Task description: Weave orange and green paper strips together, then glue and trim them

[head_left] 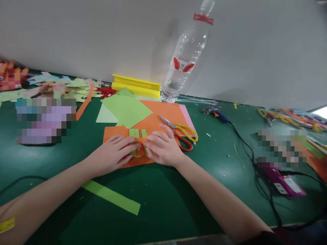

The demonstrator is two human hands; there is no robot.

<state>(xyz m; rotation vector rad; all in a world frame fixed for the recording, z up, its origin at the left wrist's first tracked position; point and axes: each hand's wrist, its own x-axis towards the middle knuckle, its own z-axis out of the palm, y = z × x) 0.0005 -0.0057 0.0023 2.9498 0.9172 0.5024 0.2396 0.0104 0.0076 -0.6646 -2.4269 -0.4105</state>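
Observation:
My left hand [116,152] and my right hand [163,146] meet over a small piece of weaving, where light green paper strips [134,132] cross an orange sheet [109,132]. Between them runs a narrow orange paper strip [140,140], with the fingertips of both hands closed on it. My fingers cover part of the weave. Scissors [178,131] with one yellow and one red handle lie just beyond my right hand. A loose green strip [114,197] rests on the table, nearer to me than my left hand.
Behind the weave lie a green sheet [127,109] and a larger orange sheet [168,110]. A tall plastic bottle [185,51] leans toward the wall beside folded yellow paper [135,86]. Paper scraps [61,88] heap at the back left. A glue gun [219,115] and a purple power strip [286,182] with cables are right.

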